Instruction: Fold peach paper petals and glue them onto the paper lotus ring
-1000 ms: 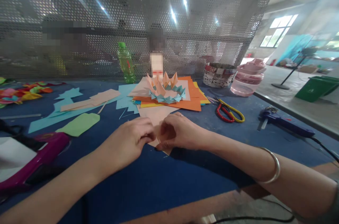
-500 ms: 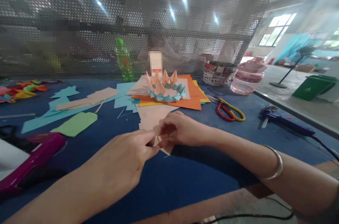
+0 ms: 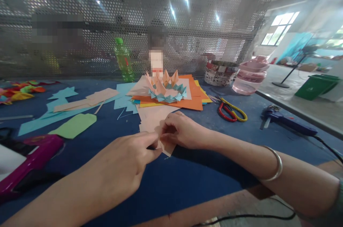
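My left hand (image 3: pixel 139 152) and my right hand (image 3: pixel 183 131) meet over a sheet of peach paper (image 3: pixel 150 118) on the blue table. Both are closed, with thumb and fingers pinching a small folded piece of peach paper (image 3: pixel 167 148) between them; the fingers hide most of it. Just beyond, a folded paper flower (image 3: pixel 168 93) with a light blue zigzag ring and upright peach points rests on a stack of orange paper (image 3: pixel 195 103) and other coloured sheets.
Scissors (image 3: pixel 232 110) with red and yellow handles and a blue glue gun (image 3: pixel 291 121) lie to the right. Behind stand a woven basket (image 3: pixel 220 74), a pink water jug (image 3: pixel 249 77) and a green bottle (image 3: pixel 124 60). Green paper (image 3: pixel 76 126) and a magenta device (image 3: pixel 40 157) are left.
My right fingertips have shifted slightly up and away from my left fingertips, exposing more of the small folded piece's lower corner. The view has moved a little.
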Demonstrator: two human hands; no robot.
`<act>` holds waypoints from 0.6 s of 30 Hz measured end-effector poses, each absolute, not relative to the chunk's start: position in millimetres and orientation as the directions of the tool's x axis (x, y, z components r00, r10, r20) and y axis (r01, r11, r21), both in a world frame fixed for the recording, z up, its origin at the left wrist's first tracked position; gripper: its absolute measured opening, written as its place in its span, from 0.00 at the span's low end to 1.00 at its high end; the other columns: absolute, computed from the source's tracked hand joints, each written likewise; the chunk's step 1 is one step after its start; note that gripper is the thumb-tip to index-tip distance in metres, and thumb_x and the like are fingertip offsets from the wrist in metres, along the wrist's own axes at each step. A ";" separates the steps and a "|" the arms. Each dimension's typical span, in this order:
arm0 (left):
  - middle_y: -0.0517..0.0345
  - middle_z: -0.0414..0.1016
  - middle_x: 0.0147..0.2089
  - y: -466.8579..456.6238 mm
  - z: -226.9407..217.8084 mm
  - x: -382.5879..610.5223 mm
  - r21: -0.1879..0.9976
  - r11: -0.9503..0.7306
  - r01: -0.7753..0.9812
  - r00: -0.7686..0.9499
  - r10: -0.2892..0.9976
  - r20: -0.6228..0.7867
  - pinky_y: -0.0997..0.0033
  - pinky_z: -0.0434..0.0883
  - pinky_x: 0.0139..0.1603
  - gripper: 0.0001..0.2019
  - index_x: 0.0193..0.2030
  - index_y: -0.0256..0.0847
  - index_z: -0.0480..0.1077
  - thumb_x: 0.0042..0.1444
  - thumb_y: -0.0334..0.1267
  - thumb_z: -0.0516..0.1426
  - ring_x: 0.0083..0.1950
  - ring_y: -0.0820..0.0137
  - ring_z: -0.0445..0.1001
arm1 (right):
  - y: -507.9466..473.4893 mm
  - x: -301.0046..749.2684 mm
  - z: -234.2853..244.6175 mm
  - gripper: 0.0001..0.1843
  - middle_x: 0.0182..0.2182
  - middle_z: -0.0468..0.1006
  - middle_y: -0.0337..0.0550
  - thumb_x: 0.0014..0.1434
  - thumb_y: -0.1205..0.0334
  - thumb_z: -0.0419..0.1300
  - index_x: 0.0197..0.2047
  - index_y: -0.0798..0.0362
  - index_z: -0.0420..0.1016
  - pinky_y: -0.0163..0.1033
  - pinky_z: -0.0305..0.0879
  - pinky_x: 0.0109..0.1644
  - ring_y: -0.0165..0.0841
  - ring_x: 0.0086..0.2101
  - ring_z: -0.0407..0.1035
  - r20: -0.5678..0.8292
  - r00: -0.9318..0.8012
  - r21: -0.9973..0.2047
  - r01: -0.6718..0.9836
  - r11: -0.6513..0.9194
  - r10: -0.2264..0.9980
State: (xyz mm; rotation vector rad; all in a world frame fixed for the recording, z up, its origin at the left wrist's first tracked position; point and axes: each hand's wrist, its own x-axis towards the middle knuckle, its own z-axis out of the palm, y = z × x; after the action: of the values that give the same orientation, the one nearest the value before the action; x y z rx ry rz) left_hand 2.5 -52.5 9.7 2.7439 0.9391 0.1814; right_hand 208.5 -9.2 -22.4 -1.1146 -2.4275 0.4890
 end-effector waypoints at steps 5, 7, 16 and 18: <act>0.53 0.78 0.41 -52.4 11.3 3.9 0.266 -0.754 0.601 0.779 0.626 0.014 0.68 0.73 0.46 0.21 0.42 0.46 0.77 0.52 0.23 0.47 0.41 0.65 0.77 | -10.4 208.9 -23.8 0.07 0.32 0.74 0.43 0.59 0.61 0.62 0.33 0.57 0.76 0.36 0.57 0.41 0.31 0.36 0.65 0.247 -0.579 -0.463 0.633 0.620 0.777; 0.54 0.78 0.40 -52.5 11.7 3.9 0.275 -0.750 0.602 0.777 0.629 0.016 0.68 0.73 0.45 0.21 0.41 0.46 0.77 0.52 0.22 0.48 0.41 0.65 0.77 | -11.3 208.8 -23.6 0.07 0.32 0.74 0.43 0.59 0.61 0.61 0.33 0.57 0.76 0.36 0.57 0.41 0.31 0.35 0.65 0.243 -0.578 -0.455 0.642 0.617 0.779; 0.54 0.78 0.38 -53.9 12.6 3.9 0.224 -0.764 0.605 0.781 0.624 0.017 0.69 0.73 0.43 0.22 0.41 0.46 0.77 0.51 0.22 0.47 0.38 0.65 0.77 | -14.7 208.1 -22.9 0.08 0.33 0.71 0.43 0.60 0.60 0.60 0.34 0.56 0.75 0.35 0.55 0.39 0.31 0.35 0.62 0.233 -0.562 -0.438 0.668 0.602 0.793; 0.55 0.78 0.37 -54.2 12.8 3.9 0.225 -0.761 0.609 0.771 0.634 0.055 0.71 0.73 0.42 0.21 0.39 0.47 0.78 0.51 0.22 0.48 0.37 0.67 0.77 | -15.6 207.7 -22.3 0.08 0.34 0.71 0.44 0.60 0.60 0.59 0.34 0.57 0.74 0.36 0.55 0.40 0.31 0.36 0.61 0.221 -0.560 -0.440 0.674 0.594 0.799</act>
State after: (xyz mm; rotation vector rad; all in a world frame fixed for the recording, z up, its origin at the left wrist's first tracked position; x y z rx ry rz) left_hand 3.9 -54.2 12.8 2.7709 0.9826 0.1891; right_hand 207.7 -15.6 -22.3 -1.1823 -2.4278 0.4311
